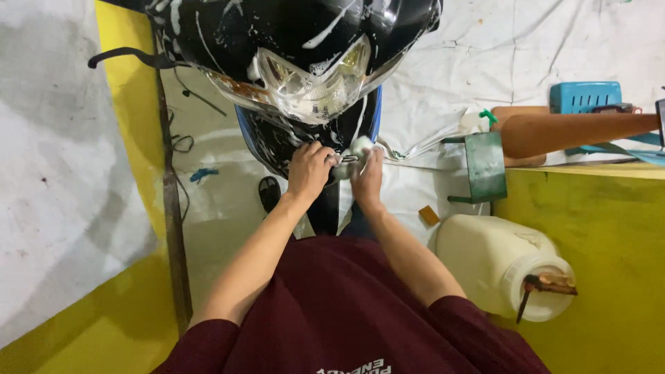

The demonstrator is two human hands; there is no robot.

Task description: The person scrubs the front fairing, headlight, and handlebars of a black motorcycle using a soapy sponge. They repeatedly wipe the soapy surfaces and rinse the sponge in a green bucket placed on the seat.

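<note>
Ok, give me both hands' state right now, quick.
Left hand: fingers curled, pressed against the soapy front of the motorbike; holding anything cannot be told.
Right hand: closed on a foamy cloth.

I see glossy black plastic on the motorbike's front panel (277, 31), wet and streaked with white foam, above a clear shiny headlight (312, 79). My hands hold a soft, soapy cloth (359, 147). The jug (488, 260) looks like matt cream plastic; the floor (603, 235) is dull yellow paint.

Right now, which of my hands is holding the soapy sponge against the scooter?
Your right hand presses the white foamy sponge to the scooter's front panel; your left hand only rests bare beside it.
</note>
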